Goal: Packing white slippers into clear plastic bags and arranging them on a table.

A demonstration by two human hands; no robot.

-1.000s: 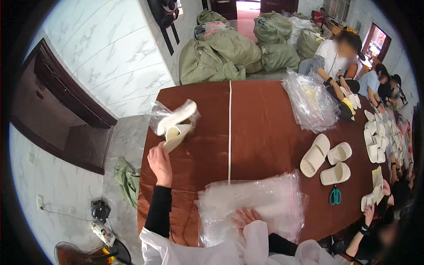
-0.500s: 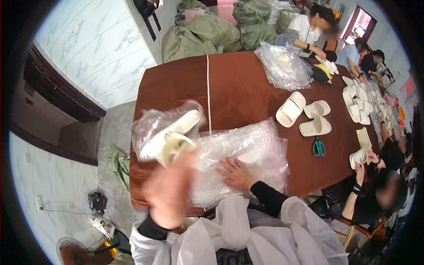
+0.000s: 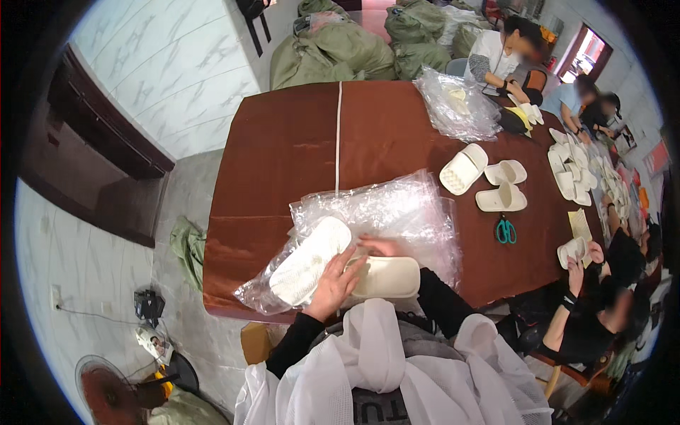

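Observation:
A pair of white slippers lies over clear plastic bags at the table's near edge. One slipper (image 3: pixel 312 262) slants up to the right, its patterned face showing; the other slipper (image 3: pixel 389 278) lies crosswise in front of my body. My left hand (image 3: pixel 334 285) grips the pair where their edges come together, its fingers reaching over them. Just beyond the crosswise slipper is my right hand (image 3: pixel 381 246), fingers stretched leftward over the plastic bags (image 3: pixel 404 205). That slipper hides part of my right hand and wrist.
To the right are loose slippers (image 3: pixel 464 168) and teal-handled scissors (image 3: pixel 505 231). Another bagged bundle (image 3: pixel 457 106) sits at the far side. Co-workers handle slippers along the right side. Green sacks (image 3: pixel 340 53) stand beyond the brown-covered table (image 3: pixel 276 142).
My left hand has brought the slippers rightward and nearer my body. The plastic that surrounded them at the left now lies beneath them. My right hand has shifted slightly away from me.

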